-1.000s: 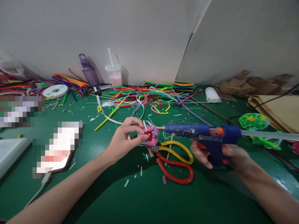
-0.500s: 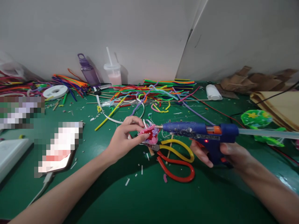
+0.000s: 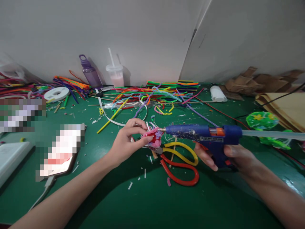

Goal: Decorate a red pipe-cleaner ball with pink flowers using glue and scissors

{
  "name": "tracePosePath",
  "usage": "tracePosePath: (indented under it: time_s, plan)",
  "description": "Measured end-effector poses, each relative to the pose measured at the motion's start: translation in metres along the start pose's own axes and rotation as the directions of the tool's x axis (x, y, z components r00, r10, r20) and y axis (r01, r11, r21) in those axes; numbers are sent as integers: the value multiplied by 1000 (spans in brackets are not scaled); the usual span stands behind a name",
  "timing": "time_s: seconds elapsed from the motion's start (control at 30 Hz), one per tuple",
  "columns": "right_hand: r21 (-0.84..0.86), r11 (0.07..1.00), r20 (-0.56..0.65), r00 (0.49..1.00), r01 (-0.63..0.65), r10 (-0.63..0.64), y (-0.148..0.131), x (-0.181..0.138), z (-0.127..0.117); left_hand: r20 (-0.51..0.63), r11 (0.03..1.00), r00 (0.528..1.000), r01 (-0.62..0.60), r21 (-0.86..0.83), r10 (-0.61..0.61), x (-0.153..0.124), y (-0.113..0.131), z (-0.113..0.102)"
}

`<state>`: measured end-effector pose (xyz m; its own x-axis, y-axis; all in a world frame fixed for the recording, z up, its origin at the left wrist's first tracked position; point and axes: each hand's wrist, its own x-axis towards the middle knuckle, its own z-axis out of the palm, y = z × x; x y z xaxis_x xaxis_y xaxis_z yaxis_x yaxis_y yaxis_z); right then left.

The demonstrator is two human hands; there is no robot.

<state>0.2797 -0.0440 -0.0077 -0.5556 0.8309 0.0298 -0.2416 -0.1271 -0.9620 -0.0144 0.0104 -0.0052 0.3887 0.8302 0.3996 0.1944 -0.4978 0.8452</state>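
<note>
Between thumb and fingers, my left hand (image 3: 128, 138) pinches a small pink, red and purple craft piece (image 3: 156, 138). My right hand (image 3: 228, 157) is wrapped round the grip of a blue hot glue gun (image 3: 190, 132), its fingers by the trigger. The gun points left and its metal nozzle meets the upper right edge of the piece; whether it touches is too small to tell. A clear glue stick (image 3: 274, 135) sticks out of the gun's back. Under the piece lie scissors (image 3: 183, 181) with one yellow and one red handle, their blades partly hidden.
Behind my hands lies a heap of coloured pipe cleaners (image 3: 152, 95). A purple bottle (image 3: 91, 74) and a cup with a straw (image 3: 115, 76) stand by the wall. On the left is a phone (image 3: 60, 152) on a cable; on the right, a green decorated piece (image 3: 262, 121).
Both hands, the craft piece and the glue gun stay almost in place. The red light on the gun, lit before, no longer shows.
</note>
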Motion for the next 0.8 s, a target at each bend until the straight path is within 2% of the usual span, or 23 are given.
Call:
tracePosePath:
  time_s: [0.4, 0.53, 0.6, 0.67, 0.73, 0.8]
  plan:
    - [-11, 1000, -38, 999, 15, -15, -1, 2, 3, 11, 1000, 1000, -9, -11, 10, 0, 0, -1]
    - [-147, 985, -140, 984, 86, -106, -8, 0, 0, -15, 999, 1000, 5, -35, -6, 2, -2, -1]
    - [-307, 951, -225, 967, 47, -120, -16, -5, -8, -45, 997, 998, 28, -68, -32, 3, -1, -1]
    - [-523, 845, -317, 945, -108, -75, -24, -10, -21, -80, 992, 995, 49, -114, -58, 3, 1, -1]
    - [-724, 652, -327, 944, -224, -39, -29, -13, -36, -110, 986, 991, 55, -155, -73, 4, 2, -3]
    - [-867, 459, -262, 961, -195, -87, -28, -13, -51, -143, 982, 987, 47, -182, -73, 5, 3, -6]
